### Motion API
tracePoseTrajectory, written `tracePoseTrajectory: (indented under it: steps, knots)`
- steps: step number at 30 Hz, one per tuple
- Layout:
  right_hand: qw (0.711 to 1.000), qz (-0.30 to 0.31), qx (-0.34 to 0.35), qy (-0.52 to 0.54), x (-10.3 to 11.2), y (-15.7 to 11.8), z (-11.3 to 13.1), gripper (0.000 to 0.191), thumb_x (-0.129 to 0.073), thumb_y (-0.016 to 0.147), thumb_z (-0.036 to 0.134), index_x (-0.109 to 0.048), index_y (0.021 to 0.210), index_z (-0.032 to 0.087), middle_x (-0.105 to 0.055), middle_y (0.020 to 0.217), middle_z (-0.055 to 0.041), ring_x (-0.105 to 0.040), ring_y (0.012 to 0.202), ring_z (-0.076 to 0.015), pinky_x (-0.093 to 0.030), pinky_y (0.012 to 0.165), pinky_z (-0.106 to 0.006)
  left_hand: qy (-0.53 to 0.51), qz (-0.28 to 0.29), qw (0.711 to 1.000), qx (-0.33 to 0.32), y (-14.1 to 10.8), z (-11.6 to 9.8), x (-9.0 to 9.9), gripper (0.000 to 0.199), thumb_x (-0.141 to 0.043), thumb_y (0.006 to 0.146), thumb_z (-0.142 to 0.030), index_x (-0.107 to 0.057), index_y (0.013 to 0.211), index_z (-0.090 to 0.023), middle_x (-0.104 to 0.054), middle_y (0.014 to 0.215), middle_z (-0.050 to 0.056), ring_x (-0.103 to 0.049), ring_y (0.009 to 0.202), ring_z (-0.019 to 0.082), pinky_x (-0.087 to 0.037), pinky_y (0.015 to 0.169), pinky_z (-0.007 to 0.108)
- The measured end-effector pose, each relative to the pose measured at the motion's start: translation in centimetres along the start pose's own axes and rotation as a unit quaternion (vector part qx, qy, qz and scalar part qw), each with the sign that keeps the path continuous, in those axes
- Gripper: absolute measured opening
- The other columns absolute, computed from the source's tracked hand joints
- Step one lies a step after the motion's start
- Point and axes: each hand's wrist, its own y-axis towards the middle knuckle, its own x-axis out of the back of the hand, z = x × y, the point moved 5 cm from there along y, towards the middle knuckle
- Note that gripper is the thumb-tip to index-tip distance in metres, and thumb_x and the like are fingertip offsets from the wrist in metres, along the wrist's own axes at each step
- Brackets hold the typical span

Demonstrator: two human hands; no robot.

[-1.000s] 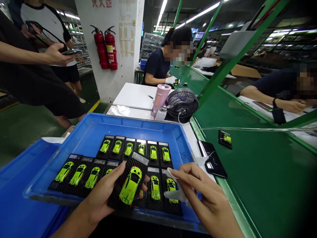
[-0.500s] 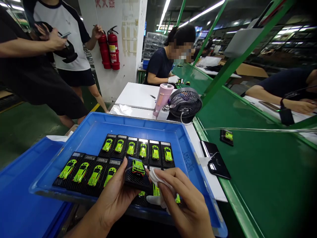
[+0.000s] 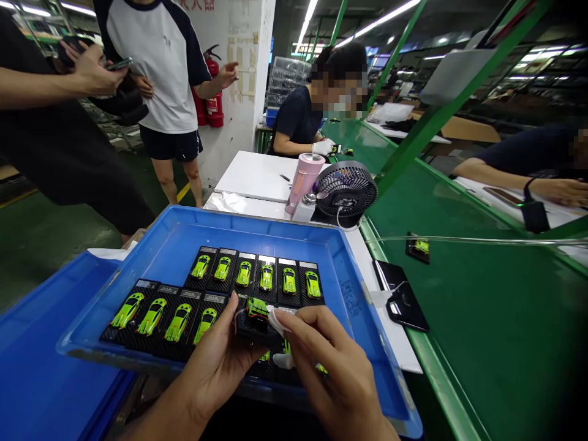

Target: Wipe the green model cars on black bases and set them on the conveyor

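My left hand [image 3: 215, 361] grips a black carbon-pattern plaque [image 3: 250, 327] low over the tray, tilted so a lime-green model sports car [image 3: 256, 312] on it faces up. My right hand [image 3: 321, 364] pinches a white cloth [image 3: 278, 321], which touches the plaque's right side next to the car. Below them sit two rows of similar plaques with green cars, the upper row [image 3: 256, 277] and the lower row [image 3: 165, 324]. My hands hide most of the lower row's right end. All of this lies in a blue plastic tray [image 3: 257, 236].
A second blue tray [image 3: 46, 349] lies to the left. Ahead stand a pink bottle [image 3: 302, 184] and a small black fan [image 3: 346, 190]. A green workbench surface [image 3: 482, 306] on the right holds a black plaque [image 3: 418, 248]. Several co-workers stand or sit nearby.
The plaque has swung from a steep hold in my left hand to a lower, flatter one. The cloth has moved in against its right side. The standing person in the white shirt shows more fully.
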Motion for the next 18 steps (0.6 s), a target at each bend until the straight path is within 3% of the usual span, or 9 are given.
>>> tracePoseTrajectory:
  steps: [6,9,11,13,16,17,18]
  knots:
    - [0.998,0.055,0.003,-0.009,0.3,-0.3,-1.0,0.044,-0.040,0.091,0.003,-0.055,0.127,0.023,-0.053,0.094,-0.0070,-0.056,0.075,-0.0140,-0.049,0.060,-0.024,0.028,-0.030,0.999,-0.031,0.1,-0.6,0.5,0.024,-0.050,0.092,-0.026,-0.060,0.098,-0.006,-0.072,0.083,0.012,-0.070,0.074,0.021,-0.059,0.071,0.035]
    - [0.996,-0.004,-0.080,0.042,1.5,-1.2,-2.6,0.033,-0.045,0.092,0.010,-0.059,0.119,0.024,-0.055,0.093,-0.0056,-0.058,0.079,-0.0147,-0.049,0.064,-0.024,0.057,-0.027,0.997,-0.053,0.0,-0.9,0.6,0.028,-0.050,0.091,-0.029,-0.057,0.106,-0.006,-0.071,0.088,0.014,-0.070,0.079,0.024,-0.058,0.075,0.039]
    - [0.976,-0.065,-0.174,0.112,1.9,-2.0,-3.7,0.018,-0.054,0.090,0.020,-0.065,0.104,0.023,-0.058,0.090,-0.0042,-0.058,0.078,-0.0153,-0.048,0.063,-0.023,0.069,-0.016,0.994,-0.080,-0.1,-1.1,0.6,0.030,-0.052,0.091,-0.028,-0.054,0.115,-0.011,-0.071,0.096,0.013,-0.070,0.083,0.023,-0.057,0.078,0.039]
    - [0.922,-0.090,-0.294,0.237,1.0,-3.1,-4.6,0.010,-0.062,0.085,0.030,-0.066,0.086,0.020,-0.059,0.083,-0.0023,-0.055,0.069,-0.0137,-0.046,0.057,-0.021,0.072,0.013,0.992,-0.106,-0.3,-1.1,0.4,0.037,-0.054,0.090,-0.029,-0.049,0.124,-0.018,-0.070,0.104,0.010,-0.069,0.089,0.022,-0.055,0.083,0.037]
    - [0.757,-0.063,-0.465,0.454,-2.2,-4.8,-4.7,0.019,-0.072,0.076,0.036,-0.066,0.079,0.019,-0.057,0.070,0.0000,-0.052,0.058,-0.0111,-0.044,0.051,-0.020,0.086,0.079,0.983,-0.144,-0.8,-1.0,-0.1,0.051,-0.057,0.088,-0.035,-0.038,0.135,-0.028,-0.067,0.112,0.007,-0.067,0.096,0.022,-0.052,0.088,0.040]
    - [0.710,-0.058,-0.496,0.496,-3.0,-5.2,-4.4,0.022,-0.074,0.073,0.038,-0.067,0.081,0.019,-0.059,0.069,-0.0004,-0.054,0.059,-0.0123,-0.045,0.053,-0.022,0.096,0.100,0.978,-0.157,-1.0,-0.9,-0.3,0.055,-0.057,0.087,-0.035,-0.035,0.137,-0.031,-0.067,0.113,0.007,-0.067,0.097,0.023,-0.051,0.089,0.041]
    - [0.682,-0.057,-0.514,0.517,-3.6,-5.6,-4.1,0.025,-0.076,0.071,0.040,-0.068,0.084,0.019,-0.061,0.070,-0.0015,-0.057,0.061,-0.0143,-0.047,0.054,-0.024,0.108,0.118,0.973,-0.167,-1.3,-0.7,-0.5,0.058,-0.057,0.087,-0.035,-0.031,0.139,-0.033,-0.066,0.115,0.006,-0.066,0.098,0.023,-0.051,0.090,0.042]
